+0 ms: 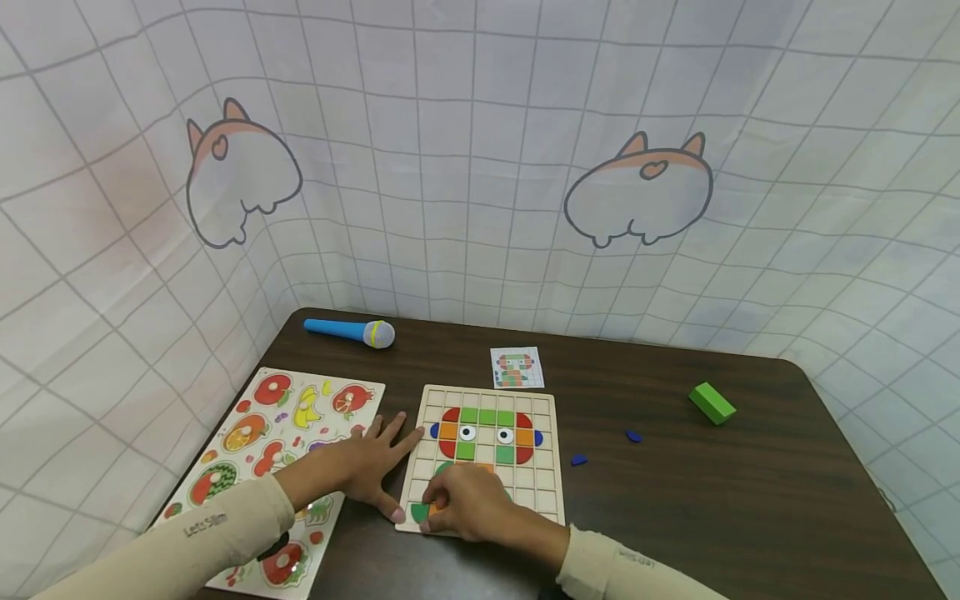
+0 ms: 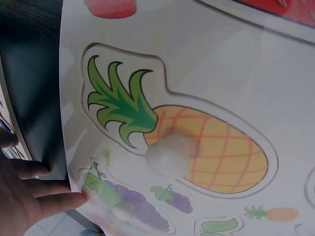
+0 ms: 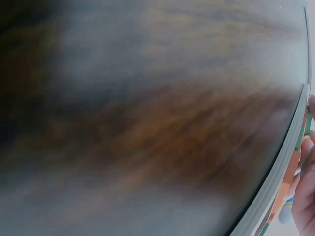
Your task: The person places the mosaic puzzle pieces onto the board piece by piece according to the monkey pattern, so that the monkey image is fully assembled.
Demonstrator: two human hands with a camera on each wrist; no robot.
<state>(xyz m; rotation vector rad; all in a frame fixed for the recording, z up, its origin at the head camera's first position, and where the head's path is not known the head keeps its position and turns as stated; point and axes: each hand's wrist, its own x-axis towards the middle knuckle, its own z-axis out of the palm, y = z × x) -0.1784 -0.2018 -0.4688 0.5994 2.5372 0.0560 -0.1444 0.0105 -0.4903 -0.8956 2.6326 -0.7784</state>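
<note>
The wooden grid board (image 1: 551, 475) lies on the table, with colored tiles forming a face with two eye discs (image 1: 506, 436) and more tiles lower down. At its lower left corner my right hand (image 1: 471, 502) pinches at a green rounded tile (image 1: 417, 512), thumb and forefinger on either side. An orange tile (image 1: 434, 507) shows in the gap between these fingers. My left hand (image 1: 371, 467) is spread along the board's left edge, its thumb by the lower corner. The right hand covers part of the lower rows. In the right wrist view, fingers (image 3: 306, 147) bend over the board's edge.
A fruit knob puzzle (image 1: 247, 458) lies left, under my left forearm; its pineapple piece (image 2: 206, 147) fills the left wrist view. Behind the board is a pattern card (image 1: 517, 367). A toy microphone (image 1: 348, 332), a green block (image 1: 712, 403) and blue pieces (image 1: 633, 436) lie around.
</note>
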